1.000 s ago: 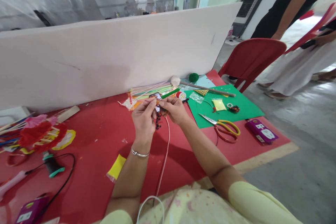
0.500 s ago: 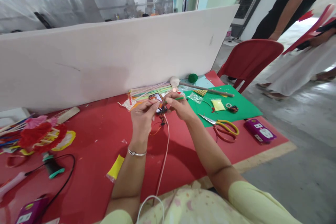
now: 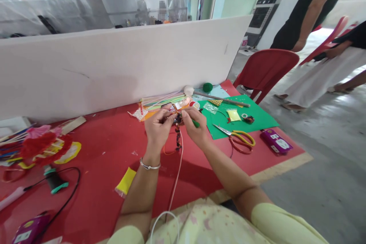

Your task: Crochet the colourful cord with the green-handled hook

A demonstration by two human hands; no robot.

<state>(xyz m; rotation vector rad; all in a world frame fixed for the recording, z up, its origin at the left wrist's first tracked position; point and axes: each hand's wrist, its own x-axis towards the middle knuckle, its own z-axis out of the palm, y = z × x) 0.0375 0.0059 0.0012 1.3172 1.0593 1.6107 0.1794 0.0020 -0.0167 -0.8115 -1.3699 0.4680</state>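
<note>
My left hand (image 3: 159, 129) pinches a small dark braided piece (image 3: 177, 119) with bits of orange between thumb and fingers. Close beside it, my right hand (image 3: 195, 125) is closed around a slim green-handled tool (image 3: 196, 123), whose tip is hidden at the piece. A dark knotted strand (image 3: 178, 139) hangs below the hands onto the red table covering. Near it lies a thin orange thread (image 3: 169, 153). A pale cord (image 3: 179, 171) runs from under the hands toward my body. Just behind the fingers a phone (image 3: 166, 105) shows in part.
Yellow-and-red-handled scissors (image 3: 241, 139) and a purple box (image 3: 276, 142) lie at right. A green sheet (image 3: 264, 120) bears small packets. Pale sticks (image 3: 162, 98) lie by the white board (image 3: 114, 61). At left are red craft pieces (image 3: 51, 146) and a black cable (image 3: 78, 183).
My hands have drawn closer together over the dark piece. The green tool has turned, its handle now pointing down toward my right palm. The view has shifted slightly.
</note>
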